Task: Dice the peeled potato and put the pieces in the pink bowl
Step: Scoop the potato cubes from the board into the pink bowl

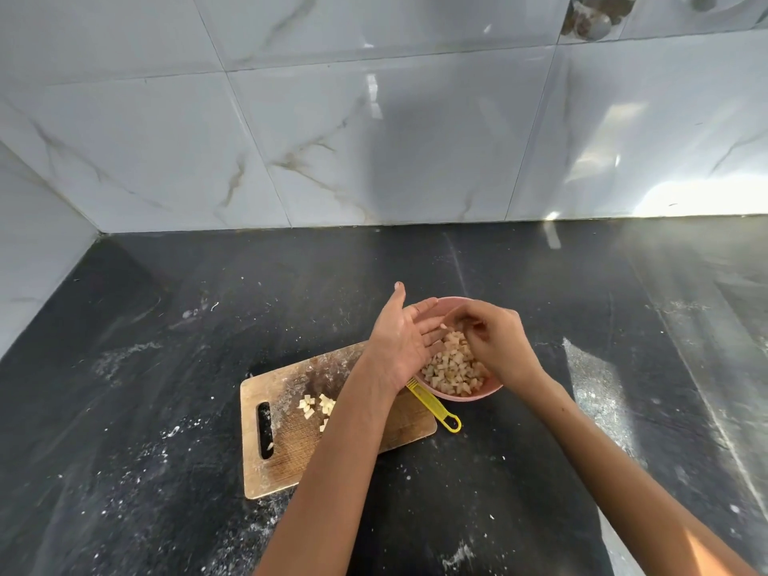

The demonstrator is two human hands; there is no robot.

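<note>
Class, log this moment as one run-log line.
left hand open over pink bowl | right hand brushing dice off | some potato pieces on cutting board

On the dark tabletop (166,326) stands the pink bowl (478,393), filled with diced potato pieces (453,367), and both hands are over it. The left hand (401,342) is flat with the palm up and straight fingers above the bowl's left edge, while the right hand (494,342) has its fingers curled loosely over the pieces. To the left lies a wooden cutting board (291,451) with a few potato cubes (318,405) on it, and a yellow knife handle (436,407) sticks out between board and bowl.
</note>
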